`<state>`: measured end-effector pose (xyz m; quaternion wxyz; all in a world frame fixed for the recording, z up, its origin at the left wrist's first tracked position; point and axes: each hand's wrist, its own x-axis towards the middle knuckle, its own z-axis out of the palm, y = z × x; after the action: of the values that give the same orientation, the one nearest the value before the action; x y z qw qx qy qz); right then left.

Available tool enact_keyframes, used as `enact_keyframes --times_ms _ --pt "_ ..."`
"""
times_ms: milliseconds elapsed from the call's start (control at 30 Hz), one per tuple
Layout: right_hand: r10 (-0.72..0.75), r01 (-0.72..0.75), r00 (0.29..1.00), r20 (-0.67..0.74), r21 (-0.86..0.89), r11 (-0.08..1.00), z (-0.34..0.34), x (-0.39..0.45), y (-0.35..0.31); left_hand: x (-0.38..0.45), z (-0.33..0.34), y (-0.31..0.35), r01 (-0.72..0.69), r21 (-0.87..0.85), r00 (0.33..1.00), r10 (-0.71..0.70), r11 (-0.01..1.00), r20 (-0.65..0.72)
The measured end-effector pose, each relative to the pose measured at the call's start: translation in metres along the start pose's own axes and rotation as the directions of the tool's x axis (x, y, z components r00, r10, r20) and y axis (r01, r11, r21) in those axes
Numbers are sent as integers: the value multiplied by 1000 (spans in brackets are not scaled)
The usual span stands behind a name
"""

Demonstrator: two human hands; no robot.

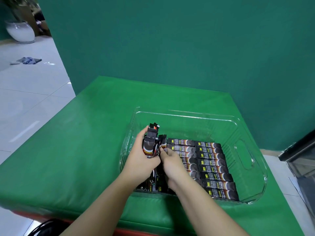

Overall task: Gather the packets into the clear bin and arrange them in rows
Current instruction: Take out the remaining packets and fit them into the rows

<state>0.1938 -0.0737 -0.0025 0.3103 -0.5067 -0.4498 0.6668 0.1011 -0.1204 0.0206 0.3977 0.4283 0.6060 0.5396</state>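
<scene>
My left hand grips a bunch of packets upright, so my right hand, fingers curled at one packet's edge, can peel singles off. Finished rows lie flat inside the clear bin, filling its near right part.

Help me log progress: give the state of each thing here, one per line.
clear bin: upright on the green table, partly filled.
laid packets: flat in two neat rows.
bundle of packets: held upright.
left hand: grips the bundle.
right hand: fingers on the row's edge.
</scene>
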Motion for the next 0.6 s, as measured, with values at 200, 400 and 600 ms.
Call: enact_keyframes --times_ms 200,400,600 --pt "111 -112 994 18 69 991 0 0 -2 -1 -2 0 1 -20 1000 -1 1000 -9" --pt "-19 24 995 -94 61 998 -1 0 2 -4 1 6 -27 -49 999 29 998 28" --pt "101 -101 995 12 199 975 -6 -2 -2 -8 1 12 -72 -23 997 73 997 36"
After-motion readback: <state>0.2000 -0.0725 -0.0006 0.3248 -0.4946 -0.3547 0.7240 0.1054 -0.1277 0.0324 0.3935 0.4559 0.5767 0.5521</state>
